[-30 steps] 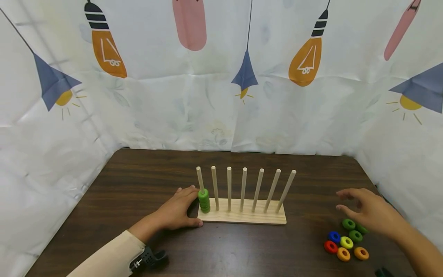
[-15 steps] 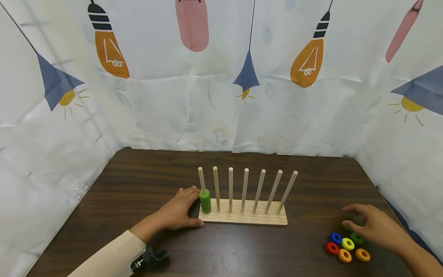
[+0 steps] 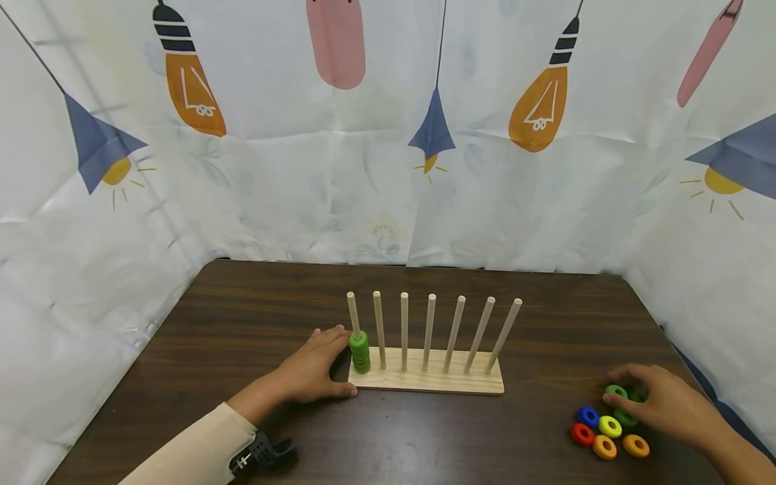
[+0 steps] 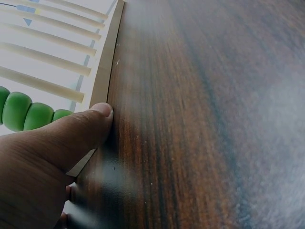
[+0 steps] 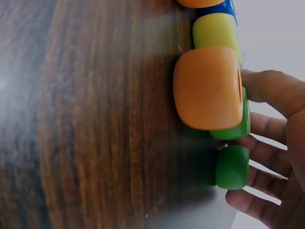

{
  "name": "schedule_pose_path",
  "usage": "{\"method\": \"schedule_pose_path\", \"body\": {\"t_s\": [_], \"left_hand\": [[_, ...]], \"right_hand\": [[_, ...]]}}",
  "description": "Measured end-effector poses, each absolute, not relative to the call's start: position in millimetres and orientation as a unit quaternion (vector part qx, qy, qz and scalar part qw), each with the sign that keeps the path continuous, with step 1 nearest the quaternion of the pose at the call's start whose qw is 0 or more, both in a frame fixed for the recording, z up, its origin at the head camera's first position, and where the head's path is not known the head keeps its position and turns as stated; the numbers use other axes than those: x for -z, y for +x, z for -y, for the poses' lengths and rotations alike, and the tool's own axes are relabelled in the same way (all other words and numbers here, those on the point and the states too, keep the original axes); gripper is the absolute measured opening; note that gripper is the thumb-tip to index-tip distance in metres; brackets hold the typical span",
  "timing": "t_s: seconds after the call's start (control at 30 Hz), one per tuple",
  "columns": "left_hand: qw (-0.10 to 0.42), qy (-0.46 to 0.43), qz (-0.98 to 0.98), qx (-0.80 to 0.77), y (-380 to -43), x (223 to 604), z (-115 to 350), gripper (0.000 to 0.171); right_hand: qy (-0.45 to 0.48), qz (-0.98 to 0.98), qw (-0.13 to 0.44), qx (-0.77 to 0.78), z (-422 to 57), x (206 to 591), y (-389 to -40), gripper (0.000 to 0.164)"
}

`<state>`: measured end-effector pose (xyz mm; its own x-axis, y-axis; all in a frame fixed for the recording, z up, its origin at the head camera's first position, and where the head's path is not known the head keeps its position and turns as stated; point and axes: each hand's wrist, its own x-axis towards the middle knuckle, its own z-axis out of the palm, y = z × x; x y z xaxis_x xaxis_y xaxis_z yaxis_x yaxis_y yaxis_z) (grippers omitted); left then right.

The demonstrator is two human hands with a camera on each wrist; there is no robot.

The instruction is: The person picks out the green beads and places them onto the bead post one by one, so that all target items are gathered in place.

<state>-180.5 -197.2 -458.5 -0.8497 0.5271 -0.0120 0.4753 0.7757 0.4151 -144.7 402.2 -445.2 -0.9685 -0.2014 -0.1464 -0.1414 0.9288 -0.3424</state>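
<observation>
At the left end of a wooden peg rack (image 3: 424, 378), my left hand (image 3: 309, 369) rests with its thumb along the front edge, the fingers behind the end. Several green beads (image 3: 360, 353) are stacked on the leftmost peg; the other pegs are bare. In the left wrist view the thumb (image 4: 86, 129) presses against the base's edge. On the right, my right hand (image 3: 669, 404) is low over a group of loose beads, thumb and index finger spread around a green bead (image 3: 616, 391). In the right wrist view its fingers are apart behind an orange bead (image 5: 209, 88) and a green bead (image 5: 232, 167).
Beside the right hand lie a blue bead (image 3: 588, 416), a red bead (image 3: 582, 434), a yellow bead (image 3: 609, 426) and two orange beads (image 3: 604, 447). The dark wooden table (image 3: 273, 289) ends at a patterned white cloth (image 3: 327, 202).
My right hand has come down and slightly toward me onto the green beads, with thumb and index finger now around one. The left hand stays at the rack's end.
</observation>
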Motion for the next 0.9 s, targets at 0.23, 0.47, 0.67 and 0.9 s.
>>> {"method": "schedule_pose_path", "body": {"t_s": [0.23, 0.47, 0.67, 0.9], "left_hand": [[0.066, 0.265, -0.941, -0.201, -179.9, 457.7, 196.7, 0.088], [0.068, 0.262, -0.942, -0.199, -179.9, 457.1, 196.0, 0.088], [0.073, 0.260, -0.942, -0.196, -180.4, 456.7, 195.9, 0.089], [0.072, 0.262, -0.942, -0.197, -180.6, 456.1, 195.9, 0.088]], "right_hand": [[-0.088, -0.978, 0.098, 0.160, -403.5, 445.9, -144.5, 0.046], [-0.083, -0.978, 0.101, 0.160, -397.3, 444.2, -148.6, 0.048], [-0.097, -0.979, 0.066, 0.164, -376.8, 441.2, -152.3, 0.043], [-0.138, -0.975, 0.001, 0.175, -347.2, 428.0, -161.5, 0.035]]}}
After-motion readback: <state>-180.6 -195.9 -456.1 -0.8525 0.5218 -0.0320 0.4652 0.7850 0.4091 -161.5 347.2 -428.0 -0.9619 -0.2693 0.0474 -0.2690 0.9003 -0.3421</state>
